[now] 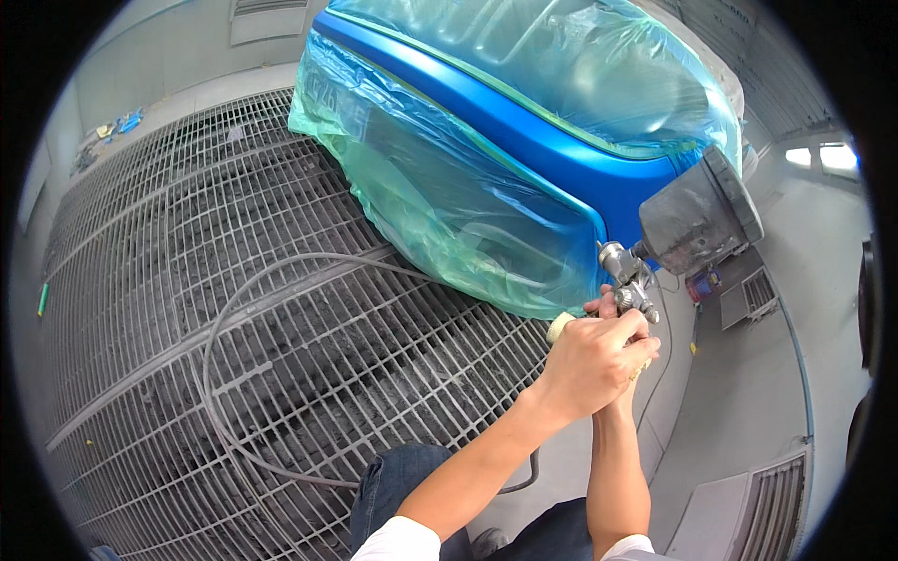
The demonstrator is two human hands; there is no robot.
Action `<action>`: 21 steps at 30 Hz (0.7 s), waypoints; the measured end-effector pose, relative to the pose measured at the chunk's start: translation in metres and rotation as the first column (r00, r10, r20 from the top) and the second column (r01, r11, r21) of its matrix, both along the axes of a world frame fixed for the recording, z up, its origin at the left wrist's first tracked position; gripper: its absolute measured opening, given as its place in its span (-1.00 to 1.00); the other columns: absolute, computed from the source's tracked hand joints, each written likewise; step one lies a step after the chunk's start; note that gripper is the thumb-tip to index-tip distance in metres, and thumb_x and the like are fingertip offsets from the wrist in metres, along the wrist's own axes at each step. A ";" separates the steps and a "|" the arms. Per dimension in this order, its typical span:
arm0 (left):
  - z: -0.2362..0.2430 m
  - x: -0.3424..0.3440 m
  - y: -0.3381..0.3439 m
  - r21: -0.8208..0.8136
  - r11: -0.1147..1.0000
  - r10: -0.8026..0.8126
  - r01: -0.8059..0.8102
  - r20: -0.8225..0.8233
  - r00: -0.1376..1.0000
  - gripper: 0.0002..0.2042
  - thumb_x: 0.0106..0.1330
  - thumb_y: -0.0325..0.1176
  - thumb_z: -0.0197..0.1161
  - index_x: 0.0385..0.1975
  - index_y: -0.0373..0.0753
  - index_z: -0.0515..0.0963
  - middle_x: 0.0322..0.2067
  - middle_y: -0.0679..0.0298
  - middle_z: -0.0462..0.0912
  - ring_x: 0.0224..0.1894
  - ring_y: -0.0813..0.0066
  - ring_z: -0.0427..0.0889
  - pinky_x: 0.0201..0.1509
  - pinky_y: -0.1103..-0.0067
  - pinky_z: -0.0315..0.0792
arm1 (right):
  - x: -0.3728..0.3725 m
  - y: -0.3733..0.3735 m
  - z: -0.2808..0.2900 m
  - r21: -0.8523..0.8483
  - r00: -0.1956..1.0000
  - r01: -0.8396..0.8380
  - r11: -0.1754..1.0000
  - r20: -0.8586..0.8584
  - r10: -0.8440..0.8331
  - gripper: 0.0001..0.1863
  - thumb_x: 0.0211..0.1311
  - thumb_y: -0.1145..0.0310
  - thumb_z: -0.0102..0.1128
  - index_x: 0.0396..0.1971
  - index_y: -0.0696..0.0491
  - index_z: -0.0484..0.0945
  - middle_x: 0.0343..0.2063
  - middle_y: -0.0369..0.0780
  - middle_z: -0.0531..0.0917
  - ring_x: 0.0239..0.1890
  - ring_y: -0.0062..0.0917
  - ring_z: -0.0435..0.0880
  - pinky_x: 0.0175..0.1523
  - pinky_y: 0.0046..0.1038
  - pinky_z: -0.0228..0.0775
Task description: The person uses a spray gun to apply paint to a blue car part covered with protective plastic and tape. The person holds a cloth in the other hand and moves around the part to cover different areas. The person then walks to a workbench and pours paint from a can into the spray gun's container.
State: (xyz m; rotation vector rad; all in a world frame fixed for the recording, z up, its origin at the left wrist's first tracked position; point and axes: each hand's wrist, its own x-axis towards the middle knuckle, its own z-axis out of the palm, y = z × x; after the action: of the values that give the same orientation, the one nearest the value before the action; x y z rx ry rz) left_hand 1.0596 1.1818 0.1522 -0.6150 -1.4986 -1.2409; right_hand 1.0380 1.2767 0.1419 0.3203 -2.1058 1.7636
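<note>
A spray gun (625,271) with a large grey cup (697,210) is held up at the centre right. My right hand (617,393) is closed round its handle, mostly hidden behind my left hand (594,365). My left hand's fingers are curled at the handle, beside a pale yellow object (559,326) that is partly covered; exactly what they grip is hidden. Just beyond the gun stands a vehicle body with a bright blue panel (533,140), surrounded by translucent green-blue plastic sheeting (449,206).
A metal grate floor (159,280) fills the left, with a grey hose (215,355) looped over it. Small blue scraps (129,122) lie by the far wall. At the right are vent panels (748,299) and a small colourful container (702,285). My bent knees show below.
</note>
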 end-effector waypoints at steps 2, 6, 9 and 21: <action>-0.001 0.001 0.002 -0.004 1.000 0.012 -0.012 -0.011 1.000 -0.89 0.05 -0.41 0.38 -0.41 -0.15 0.71 -0.40 0.45 0.64 -0.49 0.54 0.67 -0.52 0.55 0.42 | 0.001 -0.002 0.001 0.005 1.000 0.000 1.000 0.003 0.000 -0.73 0.39 0.30 0.29 -0.08 0.18 0.66 -0.31 -0.25 0.69 -0.32 -0.60 0.59 -0.20 -0.43 0.44; -0.002 -0.001 0.002 -0.040 0.998 0.047 -0.048 -0.032 0.998 -0.86 0.02 -0.41 0.41 -0.39 -0.14 0.72 -0.39 0.46 0.64 -0.49 0.55 0.66 -0.54 0.53 0.35 | 0.002 -0.002 0.004 -0.006 1.000 -0.006 1.000 -0.004 0.006 -0.72 0.39 0.27 0.30 -0.08 0.18 0.66 -0.31 -0.25 0.68 -0.32 -0.60 0.58 -0.20 -0.44 0.43; -0.001 -0.002 0.009 -0.029 0.999 0.044 -0.045 -0.045 0.998 -0.80 -0.06 -0.41 0.46 -0.38 -0.14 0.73 -0.43 0.46 0.63 -0.50 0.54 0.63 -0.54 0.52 0.32 | 0.001 0.003 0.006 0.002 1.000 0.007 1.000 -0.010 -0.007 -0.71 0.39 0.26 0.31 -0.07 0.17 0.66 -0.32 -0.26 0.68 -0.32 -0.61 0.58 -0.21 -0.45 0.42; -0.019 -0.014 0.084 -0.047 0.995 -0.090 0.088 -0.040 0.995 -0.74 -0.16 -0.40 0.50 -0.39 -0.22 0.73 -0.44 0.36 0.66 -0.49 0.44 0.62 -0.49 0.52 0.37 | 0.003 0.070 -0.011 -0.034 0.986 0.165 0.986 -0.005 -0.165 -0.70 0.38 0.20 0.36 -0.11 0.12 0.67 -0.36 -0.27 0.70 -0.34 -0.61 0.62 -0.26 -0.47 0.44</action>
State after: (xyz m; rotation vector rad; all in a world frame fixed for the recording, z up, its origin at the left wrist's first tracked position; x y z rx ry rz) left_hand 1.0456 1.2653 0.1336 -0.7410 -1.4810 -1.2567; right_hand 1.0409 1.3466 0.1306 0.1392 -2.0315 1.6968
